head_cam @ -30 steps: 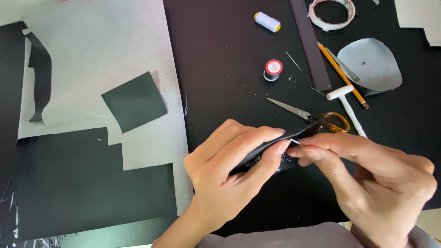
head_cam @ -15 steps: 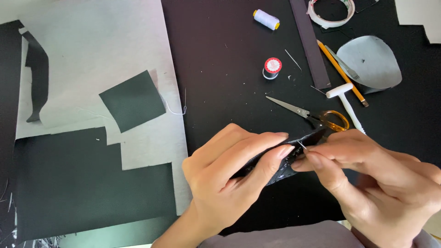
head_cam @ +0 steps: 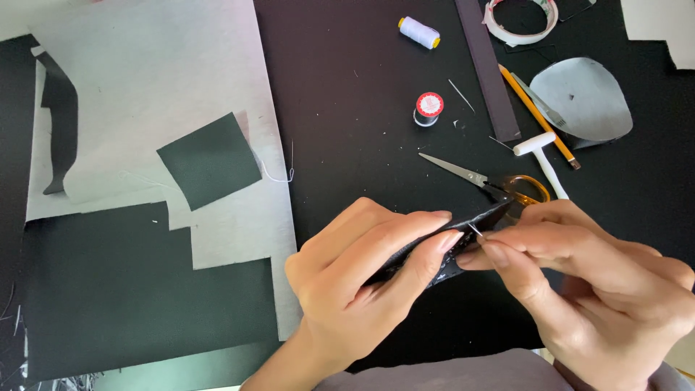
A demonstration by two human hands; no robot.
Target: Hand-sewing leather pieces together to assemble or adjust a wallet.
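Left hand (head_cam: 362, 279) clamped around a folded strip of black leather-like material (head_cam: 434, 250), fingers on top and thumb below, held low at centre just above the black worktop (head_cam: 347, 94). Right hand (head_cam: 594, 289) pinched shut, thumb and forefinger together on a thin silver needle (head_cam: 474, 230) set at the strip's upper edge. No thread visible from the needle, no finished stitches to be made out along the strip; judged an early or middle stage of hand sewing, extent sewn not readable here. Just beyond the hands, orange-handled steel scissors (head_cam: 485, 181), blades apart. Further back, a small black spool with a red top (head_cam: 428, 107), a white thread spool with yellow ends (head_cam: 420, 32), a yellow pencil (head_cam: 536, 116), a white T-shaped tool (head_cam: 541, 156), a grey rounded leather piece (head_cam: 586, 98) and a roll of white tape (head_cam: 521, 18). On the left, pale paper (head_cam: 145, 72) carrying a dark green square (head_cam: 210, 159) and a short loose thread.
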